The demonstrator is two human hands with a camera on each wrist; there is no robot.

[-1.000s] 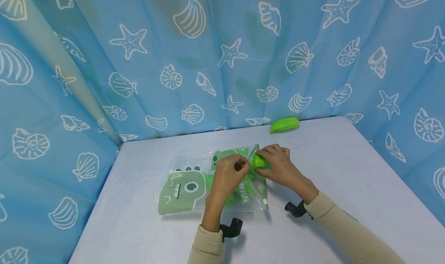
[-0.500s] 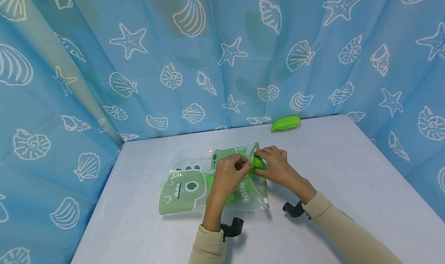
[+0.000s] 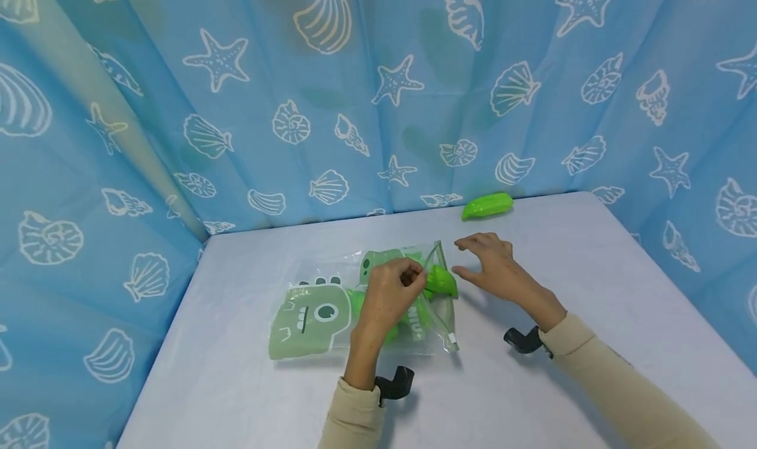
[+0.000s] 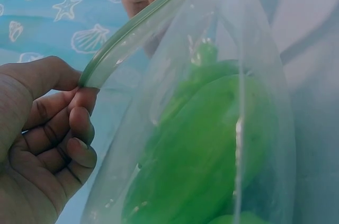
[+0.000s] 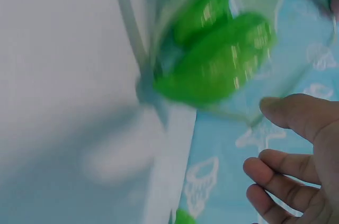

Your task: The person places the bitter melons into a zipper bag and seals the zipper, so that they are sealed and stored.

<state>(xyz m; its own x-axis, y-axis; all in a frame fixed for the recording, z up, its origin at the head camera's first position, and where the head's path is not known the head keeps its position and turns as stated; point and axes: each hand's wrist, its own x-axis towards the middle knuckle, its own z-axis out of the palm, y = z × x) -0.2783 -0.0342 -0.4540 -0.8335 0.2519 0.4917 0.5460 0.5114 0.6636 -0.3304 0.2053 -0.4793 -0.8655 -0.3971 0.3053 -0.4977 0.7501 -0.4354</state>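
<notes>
A clear zip bag with a green dinosaur print lies flat, its mouth toward the right. At that mouth my left hand pinches the green zip strip between thumb and forefinger, lifting the edge. A glossy, ridged green vegetable-shaped piece sits in the opening, its pointed end outward. More green pieces show through the film inside. Just right of the opening is my right hand, fingers spread and holding nothing; the right wrist view has its thumb near the bag's edge.
Another elongated green piece lies at the table's back edge, against the blue shell-print curtain. The white slider sits at the near corner of the bag. White cloth covers the table.
My right hand has let go of the green piece at the bag's mouth and drawn back to the right, fingers spreading. My left hand keeps its pinch on the edge.
</notes>
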